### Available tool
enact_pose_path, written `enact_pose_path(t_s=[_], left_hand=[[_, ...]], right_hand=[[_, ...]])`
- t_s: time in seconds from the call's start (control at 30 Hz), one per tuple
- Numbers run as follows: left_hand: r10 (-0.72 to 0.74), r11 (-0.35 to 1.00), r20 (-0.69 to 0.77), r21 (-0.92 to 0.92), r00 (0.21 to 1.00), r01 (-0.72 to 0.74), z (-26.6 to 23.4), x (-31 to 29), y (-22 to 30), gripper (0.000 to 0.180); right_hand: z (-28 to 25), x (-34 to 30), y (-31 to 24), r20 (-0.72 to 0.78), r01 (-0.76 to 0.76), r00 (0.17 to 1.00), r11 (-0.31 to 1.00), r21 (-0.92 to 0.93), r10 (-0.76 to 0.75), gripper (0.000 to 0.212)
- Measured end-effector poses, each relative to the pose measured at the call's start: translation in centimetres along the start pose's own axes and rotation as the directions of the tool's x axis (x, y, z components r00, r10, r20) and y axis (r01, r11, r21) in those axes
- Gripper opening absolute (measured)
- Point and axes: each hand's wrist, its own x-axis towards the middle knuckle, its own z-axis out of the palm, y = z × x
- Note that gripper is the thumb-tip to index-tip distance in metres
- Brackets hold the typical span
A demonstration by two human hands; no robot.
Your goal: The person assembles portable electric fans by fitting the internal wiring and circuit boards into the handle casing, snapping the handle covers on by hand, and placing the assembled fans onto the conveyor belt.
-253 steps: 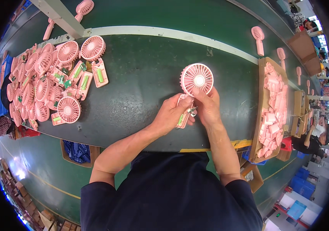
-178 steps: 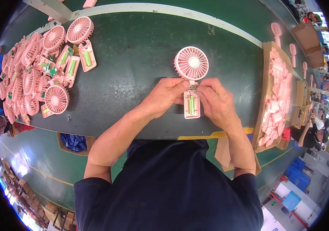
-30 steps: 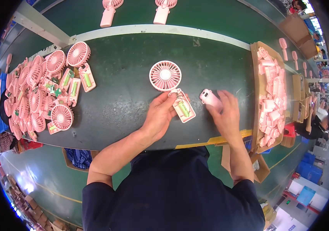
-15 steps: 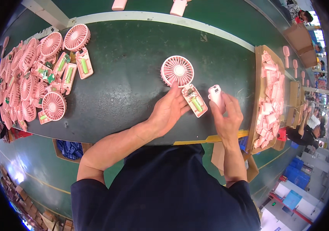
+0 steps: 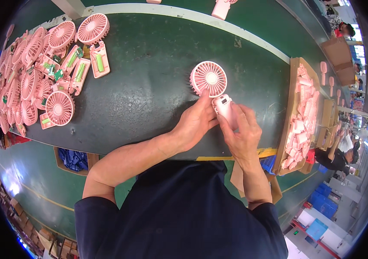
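Note:
A pink handheld fan (image 5: pixel 209 79) lies before me on the dark bench, its round grille pointing away. My left hand (image 5: pixel 194 124) grips it at the neck and along the left of the handle, with the thumb close below the grille. My right hand (image 5: pixel 244 131) is closed around a pale pink handle cover (image 5: pixel 227 111), which has a small dark window near its top. The cover is over the fan's handle and hides the battery and wiring inside. Whether it sits flush all round I cannot tell.
Open pink fans (image 5: pixel 28 82) with green batteries and circuit boards are heaped at the left. At the right stands a cardboard box (image 5: pixel 294 71) of loose pink covers. A pale rail (image 5: pixel 149 8) crosses the far side. Blue items fill a box (image 5: pixel 93 160) below the bench.
My right hand has brought the cover leftward onto the handle, so the battery that showed before is now hidden. My left hand keeps its grip on the fan.

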Motion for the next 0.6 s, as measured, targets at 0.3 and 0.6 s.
enact_pose_path(t_s=[0.3, 0.6], left_hand=[[-0.019, 1.000, 0.006, -0.009, 1.000, 0.019, 0.08, -0.16, 0.19, 0.072], [-0.013, 0.999, 0.022, -0.039, 1.000, 0.014, -0.69, 0.00, -0.21, 0.056]], right_hand=[[0.33, 0.11, -0.21, 0.017, 0.014, 1.000, 0.999, -0.050, -0.013, 0.040], [0.71, -0.36, -0.60, 0.036, 0.083, 0.996, 0.986, -0.148, -0.078, 0.043]])
